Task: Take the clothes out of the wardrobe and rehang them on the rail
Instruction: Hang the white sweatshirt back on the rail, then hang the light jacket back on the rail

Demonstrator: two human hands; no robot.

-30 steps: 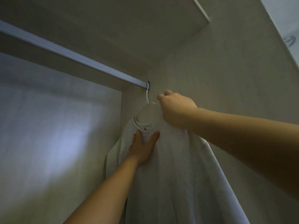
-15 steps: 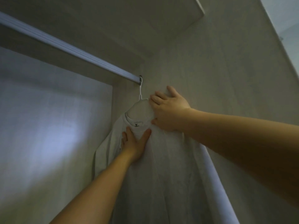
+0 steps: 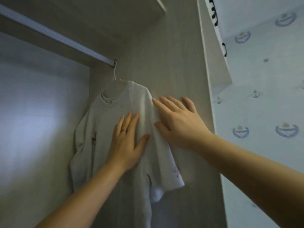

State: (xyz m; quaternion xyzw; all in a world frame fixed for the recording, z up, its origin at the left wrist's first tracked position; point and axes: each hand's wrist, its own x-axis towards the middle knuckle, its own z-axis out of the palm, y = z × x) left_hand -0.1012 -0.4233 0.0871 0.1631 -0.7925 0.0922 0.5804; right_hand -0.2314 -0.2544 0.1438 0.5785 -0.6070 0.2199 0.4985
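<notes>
A white T-shirt (image 3: 102,127) hangs on a white hanger (image 3: 114,74) hooked over the right end of the metal rail (image 3: 54,34) inside the wardrobe. My left hand (image 3: 126,142) lies flat on the shirt's front, fingers straight, a ring on one finger. My right hand (image 3: 177,122) is spread with straight fingers over the shirt's right shoulder and sleeve, partly against the wardrobe's side wall (image 3: 164,55). Neither hand grips anything.
The rail to the left of the hanger carries nothing else in view. A shelf (image 3: 158,5) sits above. The wardrobe's front edge (image 3: 207,63) borders wallpaper with anchor motifs (image 3: 263,96) on the right.
My right hand has let go of the hanger top, opened and slid down onto the shirt's shoulder. My left hand has slid lower on the front. The view has pulled back.
</notes>
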